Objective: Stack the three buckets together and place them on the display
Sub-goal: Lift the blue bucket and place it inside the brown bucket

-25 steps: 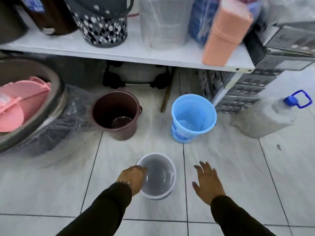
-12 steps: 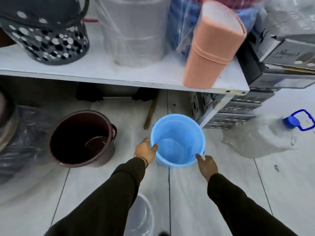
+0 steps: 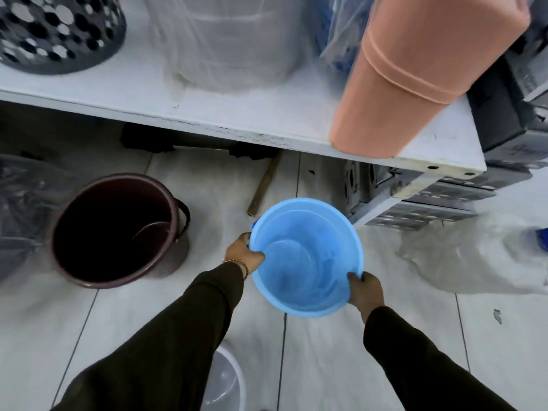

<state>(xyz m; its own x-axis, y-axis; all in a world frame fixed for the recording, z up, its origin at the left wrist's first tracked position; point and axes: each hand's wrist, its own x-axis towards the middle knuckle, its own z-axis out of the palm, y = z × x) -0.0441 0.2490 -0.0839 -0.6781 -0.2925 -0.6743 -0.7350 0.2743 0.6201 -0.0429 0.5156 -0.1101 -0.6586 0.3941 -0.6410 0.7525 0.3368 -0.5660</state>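
A light blue bucket [image 3: 307, 256] is in the middle of the view, over the tiled floor in front of the shelf. My left hand [image 3: 244, 256] grips its left rim and my right hand [image 3: 364, 290] grips its right rim. A dark maroon bucket [image 3: 118, 229] stands on the floor to the left, its handle lying inside. A clear white bucket [image 3: 226, 381] sits on the floor near the bottom edge, partly hidden by my left sleeve. The white display shelf [image 3: 237, 114] runs across the top.
On the shelf stand a perforated dark basket [image 3: 56, 31], a plastic-wrapped white item [image 3: 231, 40] and an orange bin [image 3: 415, 78]. Grey crates [image 3: 430, 203] sit under the shelf's right end. A large plastic bottle [image 3: 480, 256] lies at right, a wooden stick [image 3: 264, 188] behind.
My hands left the clear bucket, reached forward to the blue bucket and closed on its rim. The view moved closer to the shelf, and the blue bucket now looks raised and nearer.
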